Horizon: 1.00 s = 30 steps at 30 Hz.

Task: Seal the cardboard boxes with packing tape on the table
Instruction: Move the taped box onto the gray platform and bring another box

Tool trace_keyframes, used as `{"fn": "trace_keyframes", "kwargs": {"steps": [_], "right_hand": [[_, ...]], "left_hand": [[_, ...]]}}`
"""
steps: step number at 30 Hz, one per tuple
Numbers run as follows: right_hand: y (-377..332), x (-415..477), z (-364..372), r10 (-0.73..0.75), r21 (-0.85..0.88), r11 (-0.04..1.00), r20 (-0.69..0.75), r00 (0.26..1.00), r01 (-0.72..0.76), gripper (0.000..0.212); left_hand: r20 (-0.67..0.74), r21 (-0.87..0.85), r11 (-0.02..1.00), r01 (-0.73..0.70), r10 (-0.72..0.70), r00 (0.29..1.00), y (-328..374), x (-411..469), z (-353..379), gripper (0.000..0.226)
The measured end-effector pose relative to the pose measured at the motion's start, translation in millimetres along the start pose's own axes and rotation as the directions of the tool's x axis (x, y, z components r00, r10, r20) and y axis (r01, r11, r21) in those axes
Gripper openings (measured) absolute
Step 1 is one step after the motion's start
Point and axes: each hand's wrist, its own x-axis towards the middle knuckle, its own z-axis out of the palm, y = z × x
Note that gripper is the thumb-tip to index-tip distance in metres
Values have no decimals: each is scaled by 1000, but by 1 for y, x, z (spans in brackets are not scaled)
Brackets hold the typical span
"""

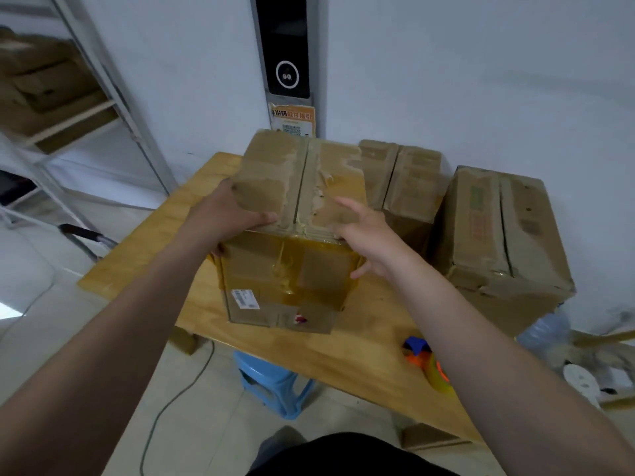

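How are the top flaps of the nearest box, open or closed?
Closed: both flaps of the box lie flat and meet along a middle seam, the left hand gripping its top edge. Cannot tell whether that seam is sealed.

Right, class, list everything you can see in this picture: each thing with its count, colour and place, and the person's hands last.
Cardboard boxes: three, brown, on the table: front box, middle box, right box.
Light wooden table: one, yellowish, under the boxes.
Orange and blue tape dispenser: one, near the table's right edge, partly behind the right forearm.
Blue plastic stool: one, on the floor under the table.
White metal shelf rack: one, far left, holding cardboard.
Black wall panel: one, behind the table, above an orange sticker.
Left hand: grips the front box's top left edge.
Right hand: fingers spread, touching its top right corner.
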Motion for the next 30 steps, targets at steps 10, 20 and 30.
{"fn": "trace_keyframes", "kwargs": {"steps": [10, 20, 30], "right_hand": [[-70, 90, 69, -54, -92, 995, -95, 994, 45, 51], [-102, 240, 163, 51, -189, 977, -219, 974, -93, 50], [-159, 363, 215, 159, -172, 962, -269, 950, -210, 78]], "left_hand": [[-87, -64, 990, -124, 118, 989, -40, 122, -53, 84], [159, -144, 968, -207, 229, 960, -114, 339, -43, 60], [262, -68, 962, -264, 273, 926, -124, 487, -67, 102]]}}
